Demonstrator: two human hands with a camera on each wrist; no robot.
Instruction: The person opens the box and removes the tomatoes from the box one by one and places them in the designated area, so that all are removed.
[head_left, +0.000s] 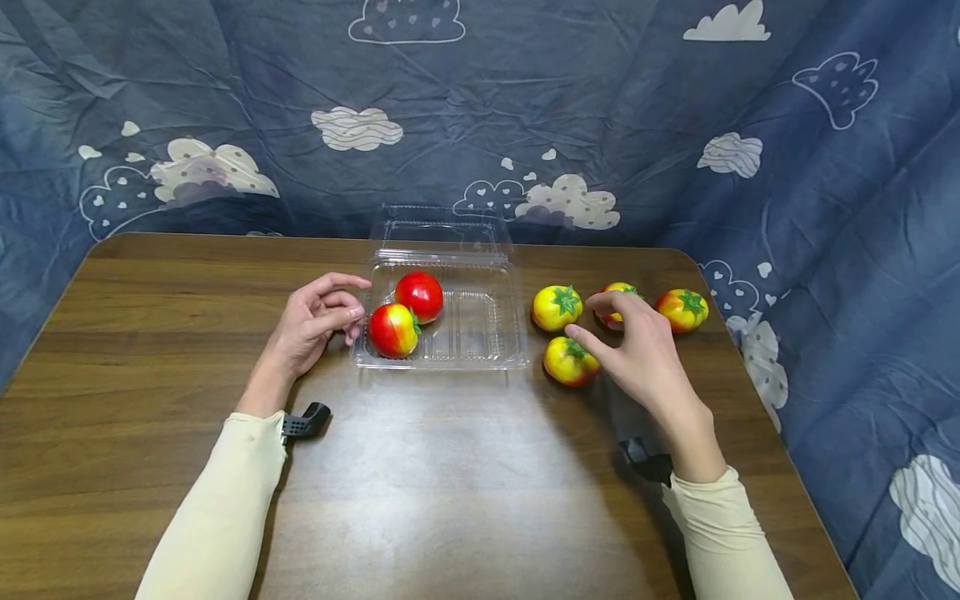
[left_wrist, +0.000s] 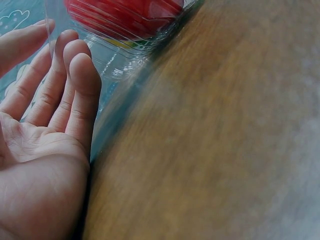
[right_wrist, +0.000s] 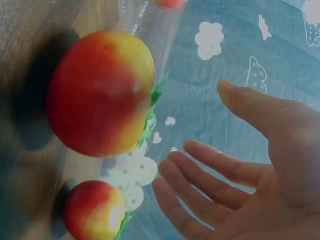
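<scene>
A clear plastic clamshell box lies with its lid folded back. In its left part sit two tomatoes, a red one and a red-and-yellow one. My left hand is beside the box's left wall, fingers loosely bent and gripping nothing; in the left wrist view its fingertips come right up to the clear plastic. Over the tomatoes on the right hovers my right hand, thumb and fingers apart. Around it are a yellow tomato, a yellow-red one and a partly hidden one.
Farther right, another red-and-yellow tomato lies near the right edge of the brown wooden table. Behind the table hangs a blue cloth with a cloud print. The raised lid stands close to the table's back edge.
</scene>
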